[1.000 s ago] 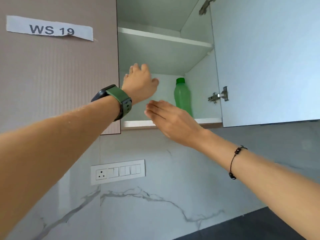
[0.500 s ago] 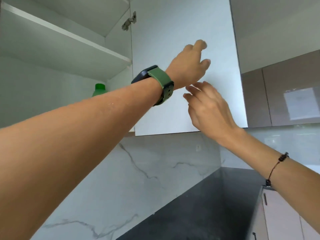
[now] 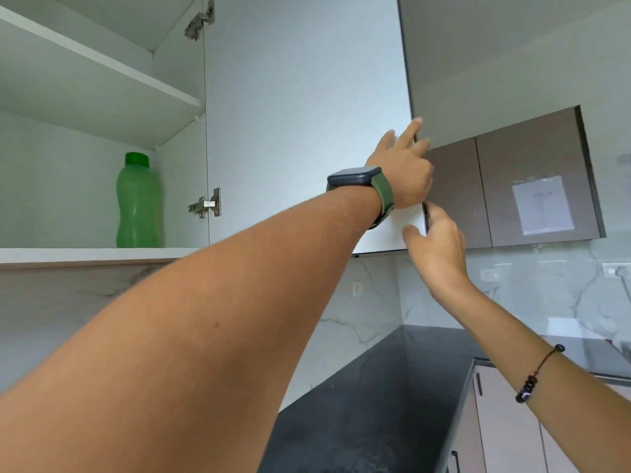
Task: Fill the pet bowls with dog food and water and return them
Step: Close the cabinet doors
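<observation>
Standing open on the wall cabinet, with the cabinet door swung wide and both hands at its free edge. Gripping high with the left hand, fingers half curled round the edge; pinching lower with the right hand, thumb on the inner face, fingers hidden behind. Probably closing it: worth swinging evenly from both holds, sliding fingers clear before it meets the frame, letting the hinge take the last stretch. Leaving the green water bottle upright on the lower shelf; seeing no pet bowls or dog food anywhere here.
</observation>
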